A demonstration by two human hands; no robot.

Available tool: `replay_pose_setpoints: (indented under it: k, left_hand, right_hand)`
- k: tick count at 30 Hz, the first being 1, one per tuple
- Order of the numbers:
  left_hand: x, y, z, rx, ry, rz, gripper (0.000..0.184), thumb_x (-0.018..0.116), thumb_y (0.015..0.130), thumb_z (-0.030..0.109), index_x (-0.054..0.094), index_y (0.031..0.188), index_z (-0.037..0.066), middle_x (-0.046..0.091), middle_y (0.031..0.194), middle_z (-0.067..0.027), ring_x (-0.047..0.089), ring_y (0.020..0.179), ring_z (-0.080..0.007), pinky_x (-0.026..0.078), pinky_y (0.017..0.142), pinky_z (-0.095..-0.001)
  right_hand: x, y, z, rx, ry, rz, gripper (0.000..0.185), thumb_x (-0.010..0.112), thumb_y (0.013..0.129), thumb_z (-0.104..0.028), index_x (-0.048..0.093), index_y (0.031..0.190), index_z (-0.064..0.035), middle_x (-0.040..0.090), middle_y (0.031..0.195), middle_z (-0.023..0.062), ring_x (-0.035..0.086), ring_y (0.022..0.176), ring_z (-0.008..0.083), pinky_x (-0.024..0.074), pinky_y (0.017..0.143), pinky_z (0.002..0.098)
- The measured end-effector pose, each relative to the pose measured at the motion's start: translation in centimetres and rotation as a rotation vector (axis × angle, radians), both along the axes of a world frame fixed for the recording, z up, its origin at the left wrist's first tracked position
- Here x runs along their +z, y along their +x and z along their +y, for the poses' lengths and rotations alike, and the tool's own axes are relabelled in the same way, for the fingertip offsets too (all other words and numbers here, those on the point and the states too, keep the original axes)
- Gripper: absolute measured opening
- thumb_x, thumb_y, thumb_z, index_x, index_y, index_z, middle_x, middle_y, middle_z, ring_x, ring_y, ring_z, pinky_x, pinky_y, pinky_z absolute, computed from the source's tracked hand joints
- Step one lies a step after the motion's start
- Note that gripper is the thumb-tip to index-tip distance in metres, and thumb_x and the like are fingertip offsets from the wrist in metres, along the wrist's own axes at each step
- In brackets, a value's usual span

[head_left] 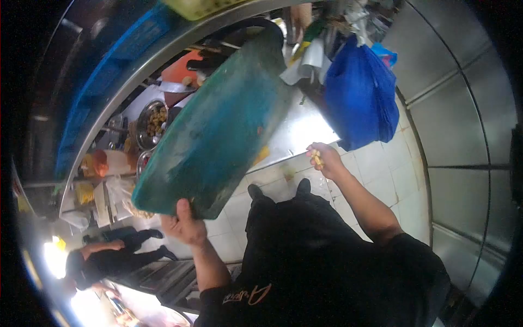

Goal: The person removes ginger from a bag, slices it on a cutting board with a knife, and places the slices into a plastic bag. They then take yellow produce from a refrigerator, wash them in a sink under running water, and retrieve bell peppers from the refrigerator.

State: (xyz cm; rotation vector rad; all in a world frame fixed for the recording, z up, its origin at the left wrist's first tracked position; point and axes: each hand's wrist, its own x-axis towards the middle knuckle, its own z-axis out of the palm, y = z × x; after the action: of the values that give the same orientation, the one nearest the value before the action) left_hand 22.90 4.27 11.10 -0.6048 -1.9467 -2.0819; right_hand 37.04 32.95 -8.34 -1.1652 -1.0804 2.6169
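Observation:
My left hand (186,224) is closed on the near corner of a large green cutting board (218,125), thumb on top. The board is tilted, with its far end over the metal counter (305,128). My right hand (326,158), off to the right of the board, has its fingers curled round several small yellowish food pieces (316,158). These pieces are too small to name exactly. Just beyond that hand hangs a full blue plastic bag (360,92).
A metal bowl of brownish chunks (152,124) stands left of the board. Overhead at left runs a metal shelf edge (122,65) with a blue crate (109,60). Another person (109,253) is at lower left. Steel panels (463,120) line the right.

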Motion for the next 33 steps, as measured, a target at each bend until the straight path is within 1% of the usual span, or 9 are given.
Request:
replay_pose_setpoints:
  k: [3,8,18,21,26,27,29,31,33]
  left_hand:
    - [0.7,0.1,-4.6,-0.059,0.062,-0.094,0.033,0.057,0.085,0.012,0.055,0.108,-0.011,0.062,0.104,-0.0177,0.059,0.091,-0.0232,0.045,0.085,-0.033]
    - [-4.8,-1.8,-11.4,-0.079,0.137,-0.434,0.043,0.06,0.084,0.015,0.048,0.12,-0.005,0.061,0.104,-0.0141,0.061,0.089,-0.0241,0.05,0.08,-0.0374]
    - [-16.1,-14.6,-13.8,-0.2,0.201,-0.904,0.033,0.061,0.085,0.022,0.055,0.111,0.002,0.063,0.099,-0.007,0.06,0.083,-0.019,0.05,0.073,-0.032]
    - [-14.9,-16.6,-13.0,-0.265,0.201,-0.8,0.03,0.062,0.085,0.022,0.057,0.108,0.002,0.063,0.096,-0.0052,0.06,0.079,-0.0165,0.049,0.069,-0.0288]
    - [-5.7,-17.4,-15.0,-0.224,-0.024,-0.389,0.029,0.065,0.085,0.025,0.062,0.1,0.0,0.064,0.088,-0.0027,0.059,0.072,-0.0136,0.047,0.066,-0.0273]
    - [-4.7,-17.1,-16.0,-0.237,-0.07,-0.233,0.027,0.063,0.086,0.024,0.063,0.099,0.0,0.067,0.087,-0.0068,0.061,0.073,-0.0155,0.047,0.067,-0.0282]
    - [-1.2,-16.5,-17.1,-0.299,-0.443,0.176,0.024,0.062,0.085,0.018,0.062,0.099,-0.002,0.068,0.093,-0.0145,0.065,0.083,-0.0226,0.049,0.075,-0.0321]
    - [-3.1,-17.4,-17.3,-0.424,-0.374,0.293,0.022,0.062,0.083,0.011,0.061,0.099,-0.003,0.066,0.101,-0.0199,0.065,0.094,-0.0298,0.049,0.083,-0.0363]
    - [-5.6,-18.1,-18.1,-0.591,-0.39,0.363,0.032,0.058,0.074,-0.004,0.062,0.105,0.004,0.063,0.112,-0.0154,0.059,0.108,-0.0326,0.042,0.096,-0.045]
  right_hand:
    - [0.3,0.1,-0.4,-0.009,-0.034,0.012,0.017,0.052,0.089,-0.024,0.055,0.089,-0.0074,0.057,0.076,0.0031,0.052,0.054,0.0107,0.0351,0.037,0.0191]
    - [-0.1,-1.1,-1.6,-0.092,-0.082,0.003,0.019,0.051,0.09,-0.026,0.055,0.089,-0.0072,0.059,0.075,0.0032,0.052,0.053,0.0107,0.0348,0.036,0.0189]
    - [0.9,-5.3,-7.6,-0.193,0.103,-0.006,0.019,0.048,0.092,-0.026,0.053,0.09,-0.0086,0.059,0.076,0.0035,0.05,0.054,0.0106,0.0337,0.04,0.0199]
    - [1.9,-6.9,-9.8,-0.256,0.158,-0.026,0.018,0.047,0.092,-0.026,0.053,0.09,-0.0089,0.059,0.076,0.0034,0.049,0.053,0.0108,0.0339,0.04,0.0208]
    - [2.9,-8.4,-12.2,-0.331,0.141,0.002,0.019,0.047,0.092,-0.027,0.052,0.091,-0.009,0.059,0.076,0.0037,0.05,0.053,0.0115,0.0353,0.039,0.0203]
    - [2.8,-8.3,-12.7,-0.335,0.123,0.003,0.019,0.047,0.093,-0.027,0.052,0.091,-0.0088,0.059,0.075,0.0038,0.05,0.053,0.0116,0.0354,0.038,0.0201]
    - [2.7,-8.8,-13.0,-0.328,0.096,0.022,0.02,0.046,0.093,-0.027,0.052,0.092,-0.0085,0.059,0.075,0.0041,0.051,0.053,0.0119,0.0358,0.038,0.0198]
    - [2.4,-9.0,-13.0,-0.303,0.064,0.023,0.02,0.046,0.093,-0.028,0.052,0.092,-0.0085,0.059,0.075,0.0041,0.052,0.053,0.012,0.0357,0.038,0.0195]
    - [2.4,-9.1,-12.7,-0.279,0.036,0.022,0.021,0.047,0.093,-0.028,0.052,0.091,-0.0083,0.059,0.075,0.0041,0.052,0.053,0.0121,0.0358,0.038,0.0193]
